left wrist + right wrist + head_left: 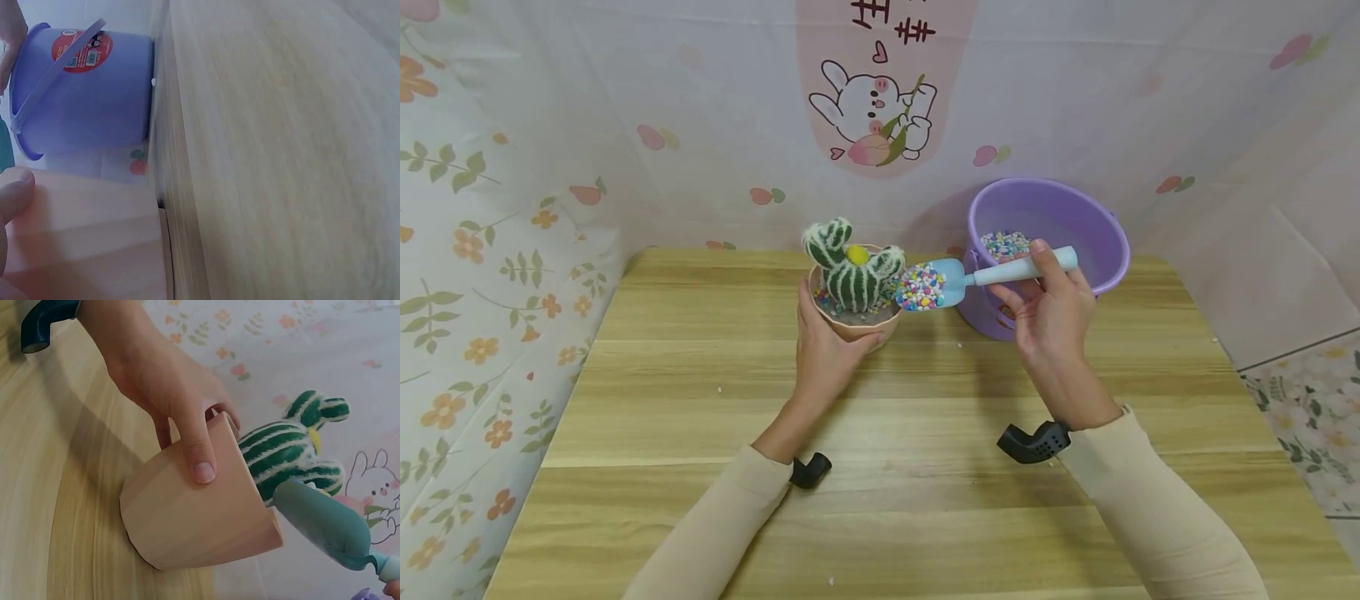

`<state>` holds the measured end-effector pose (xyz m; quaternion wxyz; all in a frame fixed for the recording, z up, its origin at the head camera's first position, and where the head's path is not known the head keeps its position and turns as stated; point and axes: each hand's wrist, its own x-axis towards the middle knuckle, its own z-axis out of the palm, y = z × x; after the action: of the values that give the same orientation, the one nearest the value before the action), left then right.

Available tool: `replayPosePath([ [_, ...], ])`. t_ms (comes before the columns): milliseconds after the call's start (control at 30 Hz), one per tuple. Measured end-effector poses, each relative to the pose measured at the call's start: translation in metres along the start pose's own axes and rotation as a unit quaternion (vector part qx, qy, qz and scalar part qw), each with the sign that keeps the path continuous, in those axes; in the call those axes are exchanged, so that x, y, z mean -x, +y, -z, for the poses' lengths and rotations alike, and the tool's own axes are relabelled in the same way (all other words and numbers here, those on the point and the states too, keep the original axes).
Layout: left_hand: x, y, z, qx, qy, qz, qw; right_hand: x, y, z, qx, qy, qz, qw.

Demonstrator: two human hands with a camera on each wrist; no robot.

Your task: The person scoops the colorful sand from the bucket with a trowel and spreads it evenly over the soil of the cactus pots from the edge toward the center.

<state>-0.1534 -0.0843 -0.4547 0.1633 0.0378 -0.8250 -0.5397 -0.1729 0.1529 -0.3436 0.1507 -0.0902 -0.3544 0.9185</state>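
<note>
Your left hand (827, 348) grips a peach-coloured faceted pot (187, 515) with a green, white-striped cactus (852, 287) on the wooden table (910, 500); your right hand (1056, 321) holds a pale-blue scoop (955, 283) of multicoloured pebbles (920, 287) beside it, near a round purple bucket (1078, 218).

This looks like a small corner indoors, a bit like a play or craft spot at home. I can't tell if it is really in a house. A big pale cloth (700, 108) hangs at the back, with creases in it and small pink and red fruit. It has a bunny picture (880, 117) with hearts and some writing. The left side (467, 333) has orange flowers and green leaves. Low on the right is a patch of pale flowers (1311, 417). A worktop (880, 525) with wood stripes fills the corner. The purple bucket (979, 304), blue scoop (953, 282) and pot (194, 525) look like home things too.
</note>
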Motion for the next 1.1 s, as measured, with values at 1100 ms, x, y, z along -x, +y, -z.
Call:
replayPosePath([
  [1100, -0.004, -0.007, 0.011, 0.017, -0.052, 0.009, 0.9984, -0.005, 0.001, -0.008, 0.023, -0.020, 0.016, 0.999],
])
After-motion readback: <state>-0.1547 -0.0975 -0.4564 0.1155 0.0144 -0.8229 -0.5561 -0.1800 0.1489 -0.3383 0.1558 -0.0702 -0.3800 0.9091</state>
